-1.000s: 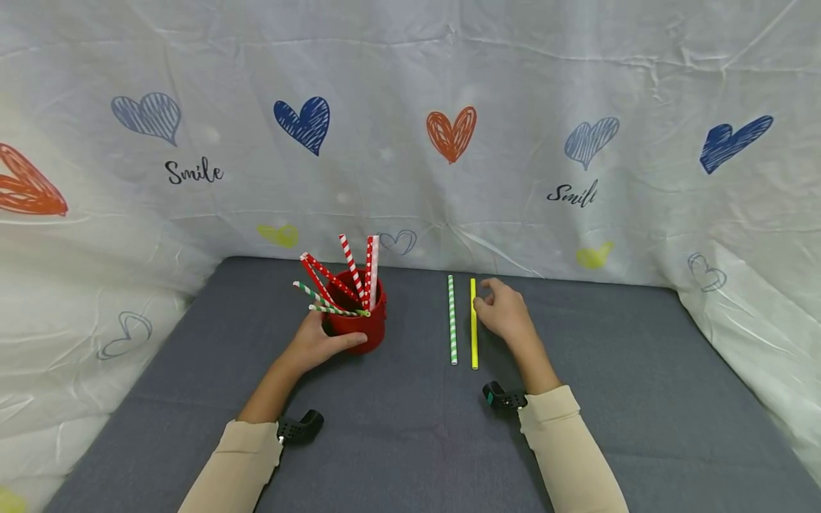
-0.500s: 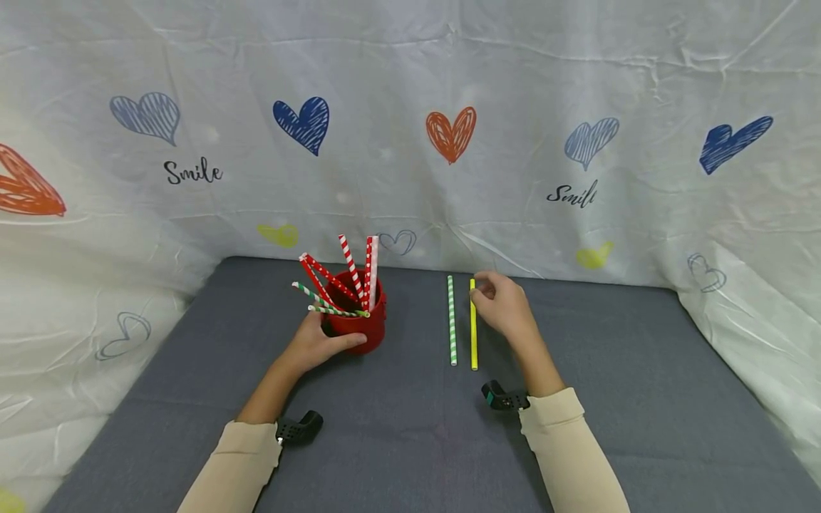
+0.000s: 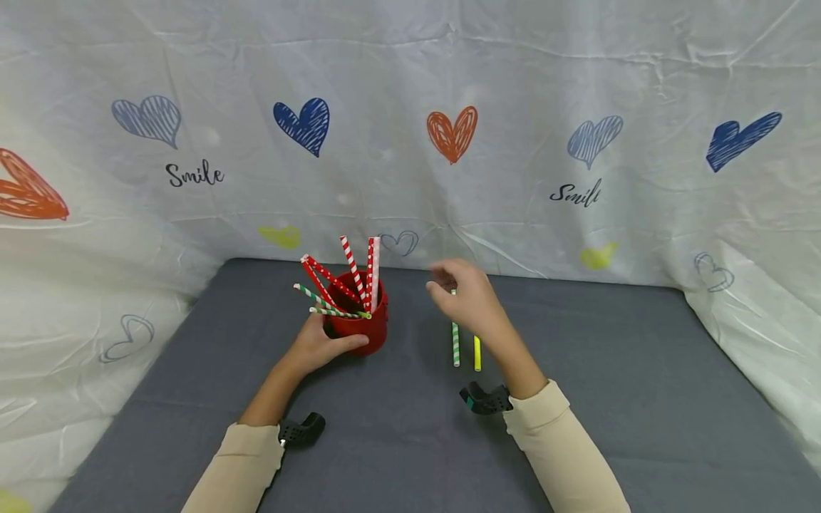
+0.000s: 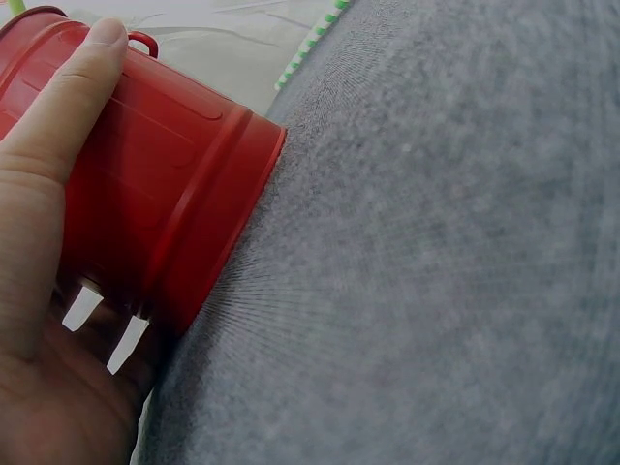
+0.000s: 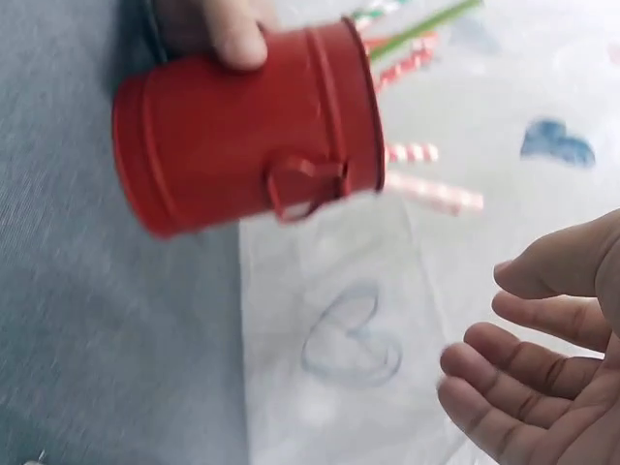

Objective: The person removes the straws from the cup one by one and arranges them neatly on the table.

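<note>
My left hand [image 3: 318,347] grips a small red metal bucket [image 3: 359,328] from its left side, the thumb across the front. In the left wrist view the thumb lies along the wall of the bucket [image 4: 165,165]. Several paper straws [image 3: 355,274] lean out of its top, red-and-white, green-striped and pale pink ones. To the right, my right hand [image 3: 471,303] hovers with parted fingers over a green-striped straw [image 3: 456,348] and a yellow straw [image 3: 477,355], hiding their upper parts. The right wrist view shows that hand [image 5: 547,358] holding nothing.
A dark grey cloth [image 3: 385,442] covers the table. Behind it hangs a white sheet [image 3: 385,71] printed with hearts and words, meeting the table's far edge. Black bands with cameras [image 3: 301,429] sit on both wrists.
My right hand has left the upper end of the yellow straw and moved left, over the green-striped straw toward the bucket. The left hand and the bucket have stayed in place.
</note>
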`<action>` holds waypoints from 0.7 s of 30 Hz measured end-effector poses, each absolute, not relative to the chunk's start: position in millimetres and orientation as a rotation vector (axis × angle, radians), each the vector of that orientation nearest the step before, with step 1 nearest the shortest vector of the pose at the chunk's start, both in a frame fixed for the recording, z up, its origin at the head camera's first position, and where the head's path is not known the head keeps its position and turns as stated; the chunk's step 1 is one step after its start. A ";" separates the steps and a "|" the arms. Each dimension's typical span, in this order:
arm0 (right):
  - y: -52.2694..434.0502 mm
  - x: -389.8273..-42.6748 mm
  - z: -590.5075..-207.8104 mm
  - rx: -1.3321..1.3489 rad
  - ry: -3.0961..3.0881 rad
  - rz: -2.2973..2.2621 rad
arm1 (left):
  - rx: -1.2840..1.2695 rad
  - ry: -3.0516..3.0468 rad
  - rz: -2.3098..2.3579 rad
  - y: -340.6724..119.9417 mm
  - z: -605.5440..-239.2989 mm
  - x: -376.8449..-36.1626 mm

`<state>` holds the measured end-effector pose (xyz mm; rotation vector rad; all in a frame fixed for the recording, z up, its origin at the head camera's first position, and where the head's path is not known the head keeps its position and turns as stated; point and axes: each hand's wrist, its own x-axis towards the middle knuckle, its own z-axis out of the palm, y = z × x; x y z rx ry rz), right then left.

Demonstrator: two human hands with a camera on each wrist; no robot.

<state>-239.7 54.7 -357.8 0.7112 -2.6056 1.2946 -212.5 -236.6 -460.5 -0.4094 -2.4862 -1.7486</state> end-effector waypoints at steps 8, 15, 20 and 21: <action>25.1 -235.4 -345.4 0.790 -2.596 1.331 | -0.435 -2.467 -1.747 -236.8 -466.2 -215.6; 7.7 -236.1 -349.7 0.952 -2.538 1.328 | -0.483 -2.460 -1.728 -238.9 -469.3 -217.6; -5.5 -238.0 -351.5 1.057 -2.533 1.297 | -0.515 -2.442 -1.735 -239.7 -471.4 -219.4; -8.4 -238.5 -351.7 1.070 -2.544 1.281 | -0.515 -2.440 -1.738 -239.8 -471.4 -219.3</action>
